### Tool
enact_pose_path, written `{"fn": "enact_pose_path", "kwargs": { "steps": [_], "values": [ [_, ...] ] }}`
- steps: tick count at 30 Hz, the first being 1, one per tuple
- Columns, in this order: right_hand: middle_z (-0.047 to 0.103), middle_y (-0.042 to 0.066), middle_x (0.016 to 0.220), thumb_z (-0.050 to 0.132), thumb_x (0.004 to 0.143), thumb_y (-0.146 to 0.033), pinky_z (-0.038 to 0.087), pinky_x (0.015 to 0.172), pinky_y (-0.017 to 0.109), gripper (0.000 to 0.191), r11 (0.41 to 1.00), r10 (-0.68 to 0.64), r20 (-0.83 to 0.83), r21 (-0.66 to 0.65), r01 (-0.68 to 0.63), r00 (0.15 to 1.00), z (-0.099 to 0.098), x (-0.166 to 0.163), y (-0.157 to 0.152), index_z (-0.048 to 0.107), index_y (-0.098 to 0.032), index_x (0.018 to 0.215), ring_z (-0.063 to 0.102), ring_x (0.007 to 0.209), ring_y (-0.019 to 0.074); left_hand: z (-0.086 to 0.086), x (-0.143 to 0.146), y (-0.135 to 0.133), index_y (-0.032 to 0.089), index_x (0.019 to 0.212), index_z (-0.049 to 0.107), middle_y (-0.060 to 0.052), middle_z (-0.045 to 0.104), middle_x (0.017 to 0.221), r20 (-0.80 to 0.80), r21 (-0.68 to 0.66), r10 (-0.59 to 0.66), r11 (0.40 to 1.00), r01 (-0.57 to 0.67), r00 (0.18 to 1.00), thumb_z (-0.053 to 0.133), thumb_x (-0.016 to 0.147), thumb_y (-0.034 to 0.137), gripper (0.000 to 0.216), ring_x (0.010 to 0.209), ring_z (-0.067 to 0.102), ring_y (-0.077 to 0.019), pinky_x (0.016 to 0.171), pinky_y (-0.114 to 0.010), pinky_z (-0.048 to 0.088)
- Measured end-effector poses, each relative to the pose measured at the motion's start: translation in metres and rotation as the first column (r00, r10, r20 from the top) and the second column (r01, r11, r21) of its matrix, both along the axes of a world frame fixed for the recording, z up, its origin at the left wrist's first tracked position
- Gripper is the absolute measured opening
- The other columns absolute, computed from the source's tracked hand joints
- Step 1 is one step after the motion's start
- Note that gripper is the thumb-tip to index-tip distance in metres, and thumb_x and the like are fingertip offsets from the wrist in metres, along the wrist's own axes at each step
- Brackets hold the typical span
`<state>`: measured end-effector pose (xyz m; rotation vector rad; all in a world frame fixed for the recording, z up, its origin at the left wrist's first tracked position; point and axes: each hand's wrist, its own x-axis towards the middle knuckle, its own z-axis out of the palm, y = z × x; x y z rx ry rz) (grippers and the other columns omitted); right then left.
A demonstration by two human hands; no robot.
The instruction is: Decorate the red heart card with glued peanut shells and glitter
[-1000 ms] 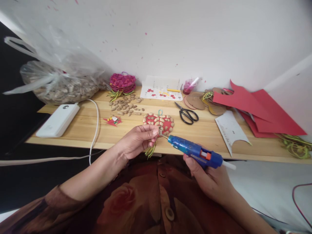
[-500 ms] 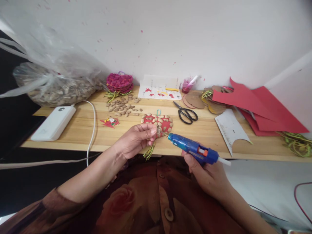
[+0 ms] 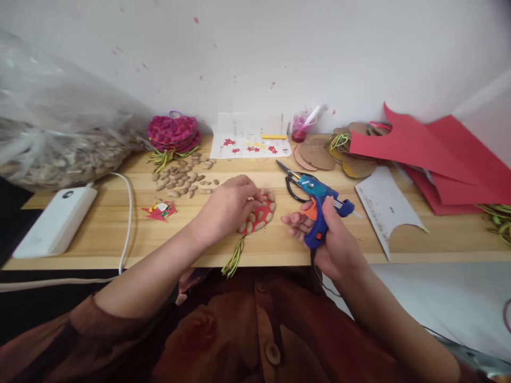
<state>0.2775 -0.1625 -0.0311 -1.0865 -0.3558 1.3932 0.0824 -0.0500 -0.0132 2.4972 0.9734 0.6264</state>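
Note:
My left hand (image 3: 229, 205) is curled, fingertips pressing down on a red heart-shaped piece (image 3: 260, 217) covered with pale shells, which lies flat on the wooden table (image 3: 120, 234). A green-yellow tassel (image 3: 235, 257) hangs from the heart over the table's front edge. My right hand (image 3: 325, 234) grips a blue glue gun (image 3: 319, 205) by the handle, nozzle pointing up and left, held just right of the heart and apart from it.
Black scissors (image 3: 293, 181) lie behind the glue gun. Loose shells (image 3: 179, 178), a pink woven heart (image 3: 173, 133), a bag of shells (image 3: 51, 149), a white power bank (image 3: 56, 223) with cable, red paper sheets (image 3: 435, 154), cardboard cutouts (image 3: 319, 157) and a star-printed sheet (image 3: 249, 143) surround them.
My left hand went from holding a shell at the glue nozzle to pressing on the heart. The glue gun swung back and upright, away from the piece.

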Motion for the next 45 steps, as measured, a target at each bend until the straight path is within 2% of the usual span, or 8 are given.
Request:
{"fn": "enact_pose_path", "kwargs": {
  "steps": [7,13,23,34,39,45],
  "values": [
    [0.07,0.001,0.076,0.069,0.08,-0.072,0.058,0.08,0.032,0.049,0.996,0.087,-0.092,-0.012,-0.089,0.992,-0.01,0.001,0.017,0.062,-0.024,0.092,0.075,0.095,0.0241,-0.012,0.007,0.003,0.016,0.094,0.071,-0.009,0.065,0.103,-0.255,0.148,-0.019,0.987,0.059,0.967,0.051,0.097,0.019,0.021,0.089,0.063,-0.0212,0.081,-0.034,0.052],
    [0.071,0.002,0.087,0.056,0.088,-0.074,0.057,0.088,0.036,0.048,0.992,0.123,-0.007,0.013,-0.123,0.992,-0.016,0.003,0.02,0.06,-0.026,0.093,0.073,0.106,0.0253,-0.01,0.008,-0.001,0.016,0.101,0.071,-0.011,0.065,0.109,-0.332,0.157,-0.023,0.984,0.079,0.943,0.049,0.098,0.017,0.022,0.091,0.062,-0.0223,0.078,-0.034,0.05],
    [0.068,0.004,0.091,0.061,0.089,-0.069,0.058,0.09,0.037,0.044,0.995,0.097,-0.02,0.026,-0.096,0.995,-0.018,0.001,0.019,0.061,-0.025,0.091,0.071,0.11,0.0264,-0.001,0.014,-0.005,0.015,0.103,0.071,-0.012,0.065,0.113,-0.402,0.125,-0.023,0.989,0.08,0.916,0.053,0.094,0.013,0.02,0.099,0.061,-0.025,0.084,-0.036,0.052],
    [0.068,0.003,0.091,0.061,0.09,-0.067,0.058,0.087,0.035,0.042,0.995,0.094,-0.012,0.03,-0.094,0.995,-0.017,0.0,0.019,0.061,-0.025,0.09,0.072,0.109,0.0257,-0.001,0.016,-0.006,0.015,0.103,0.07,-0.013,0.065,0.116,-0.427,0.12,-0.026,0.989,0.085,0.904,0.051,0.094,0.015,0.021,0.103,0.061,-0.0267,0.088,-0.04,0.054],
    [0.069,0.004,0.092,0.058,0.089,-0.07,0.059,0.085,0.037,0.044,0.994,0.106,0.049,0.018,-0.107,0.993,-0.016,0.0,0.02,0.059,-0.026,0.09,0.072,0.106,0.0258,0.001,0.017,-0.007,0.015,0.103,0.07,-0.013,0.066,0.115,-0.429,0.111,-0.029,0.99,0.085,0.903,0.05,0.094,0.014,0.022,0.102,0.06,-0.0256,0.087,-0.039,0.054],
    [0.068,0.003,0.091,0.061,0.09,-0.067,0.058,0.087,0.035,0.042,0.995,0.096,-0.01,0.029,-0.096,0.995,-0.017,0.0,0.019,0.062,-0.025,0.09,0.072,0.108,0.0258,-0.001,0.017,-0.006,0.016,0.103,0.07,-0.012,0.066,0.114,-0.441,0.143,-0.015,0.986,0.086,0.898,0.051,0.094,0.014,0.021,0.102,0.06,-0.0249,0.086,-0.036,0.053]
  ]
}}
